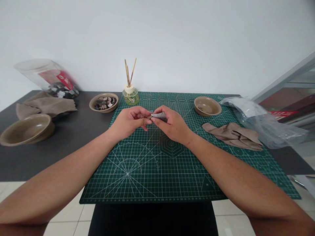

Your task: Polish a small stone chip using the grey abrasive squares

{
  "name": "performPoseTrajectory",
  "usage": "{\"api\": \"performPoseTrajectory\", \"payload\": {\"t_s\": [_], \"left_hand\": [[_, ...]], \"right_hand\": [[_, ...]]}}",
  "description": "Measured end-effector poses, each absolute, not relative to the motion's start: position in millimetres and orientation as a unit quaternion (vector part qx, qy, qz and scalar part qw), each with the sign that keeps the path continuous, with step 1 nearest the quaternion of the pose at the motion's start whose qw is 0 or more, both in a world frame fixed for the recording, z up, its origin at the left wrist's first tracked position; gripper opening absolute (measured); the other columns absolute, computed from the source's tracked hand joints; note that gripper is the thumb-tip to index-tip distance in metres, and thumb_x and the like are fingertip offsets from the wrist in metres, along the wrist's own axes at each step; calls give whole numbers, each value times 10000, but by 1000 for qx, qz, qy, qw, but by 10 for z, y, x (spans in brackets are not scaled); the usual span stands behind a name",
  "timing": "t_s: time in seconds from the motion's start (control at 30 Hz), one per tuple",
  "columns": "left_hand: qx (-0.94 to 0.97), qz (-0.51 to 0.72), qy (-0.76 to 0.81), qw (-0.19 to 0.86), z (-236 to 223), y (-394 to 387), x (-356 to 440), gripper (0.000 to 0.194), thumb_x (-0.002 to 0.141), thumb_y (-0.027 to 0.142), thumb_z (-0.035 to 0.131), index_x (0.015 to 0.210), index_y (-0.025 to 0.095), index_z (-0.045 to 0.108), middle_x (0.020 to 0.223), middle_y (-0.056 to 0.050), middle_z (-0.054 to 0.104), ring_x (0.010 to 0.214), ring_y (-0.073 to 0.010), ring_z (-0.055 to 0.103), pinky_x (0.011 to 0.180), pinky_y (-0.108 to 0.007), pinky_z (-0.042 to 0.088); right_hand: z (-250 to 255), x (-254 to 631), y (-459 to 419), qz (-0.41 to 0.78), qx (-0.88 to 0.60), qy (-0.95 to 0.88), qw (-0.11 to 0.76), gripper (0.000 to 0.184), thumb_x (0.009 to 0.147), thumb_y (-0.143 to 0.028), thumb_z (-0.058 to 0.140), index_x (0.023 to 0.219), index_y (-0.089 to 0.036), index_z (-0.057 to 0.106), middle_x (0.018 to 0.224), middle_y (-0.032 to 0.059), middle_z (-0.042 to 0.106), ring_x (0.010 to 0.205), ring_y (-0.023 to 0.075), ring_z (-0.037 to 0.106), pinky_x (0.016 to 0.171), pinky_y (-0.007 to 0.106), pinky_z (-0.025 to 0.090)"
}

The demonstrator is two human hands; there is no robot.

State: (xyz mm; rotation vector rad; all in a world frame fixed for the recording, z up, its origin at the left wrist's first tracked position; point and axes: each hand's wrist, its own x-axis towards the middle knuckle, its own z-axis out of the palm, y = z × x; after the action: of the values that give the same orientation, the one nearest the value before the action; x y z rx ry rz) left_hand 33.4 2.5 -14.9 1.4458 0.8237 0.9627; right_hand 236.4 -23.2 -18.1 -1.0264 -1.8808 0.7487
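Note:
Both my hands meet above the middle of the green cutting mat (152, 170). My left hand (130, 122) and my right hand (172, 124) are closed, pinching between their fingertips a small grey stone-like piece (158, 115). A brown bowl of several dark and pale stones (103, 102) sits to the left behind my left hand. An empty-looking brown bowl (207, 106) sits to the right behind my right hand. A beige cloth (233, 135) lies crumpled on the mat right of my right wrist.
A reed diffuser bottle (130, 94) stands at the mat's far edge. On the dark table at left are a large brown bowl (26, 128), another beige cloth (45, 105) and a tilted plastic jar of stones (49, 78). A clear plastic bag (261, 119) lies right.

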Motion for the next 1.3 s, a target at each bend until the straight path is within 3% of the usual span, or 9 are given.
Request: {"api": "performPoseTrajectory", "payload": {"t_s": [0.57, 0.9, 1.17, 1.3], "left_hand": [[652, 423, 343, 528, -196, 15, 318, 266, 669, 230, 928, 850, 156, 748, 660, 16, 703, 511, -120, 665, 491, -233, 600], [661, 422, 340, 519, -180, 23, 318, 238, 684, 220, 913, 848, 150, 755, 641, 6, 703, 492, -117, 642, 486, -234, 570], [650, 437, 348, 516, -169, 28, 324, 240, 665, 206, 905, 838, 152, 747, 668, 9, 713, 484, -101, 626, 487, -221, 554], [652, 435, 350, 513, -169, 25, 329, 238, 660, 198, 899, 837, 152, 748, 638, 20, 688, 492, -102, 623, 488, -215, 549]], "right_hand": [[-195, 2368, -225, 290, -374, -766, 435, 142, 929, -364, 654, 965, -233, 612, 954, 15, 713, 838, 179, 615, 781, 330, 463], [-154, 2375, -238, 296, -397, -755, 430, 147, 916, -361, 691, 920, -229, 627, 875, 4, 696, 817, 185, 616, 774, 329, 452], [-202, 2369, -225, 263, -390, -744, 474, 104, 959, -333, 597, 944, -231, 580, 860, -4, 638, 764, 161, 575, 735, 310, 455], [-209, 2379, -210, 251, -386, -753, 469, 96, 961, -330, 632, 947, -238, 612, 913, 9, 684, 811, 175, 599, 784, 325, 472]]}}
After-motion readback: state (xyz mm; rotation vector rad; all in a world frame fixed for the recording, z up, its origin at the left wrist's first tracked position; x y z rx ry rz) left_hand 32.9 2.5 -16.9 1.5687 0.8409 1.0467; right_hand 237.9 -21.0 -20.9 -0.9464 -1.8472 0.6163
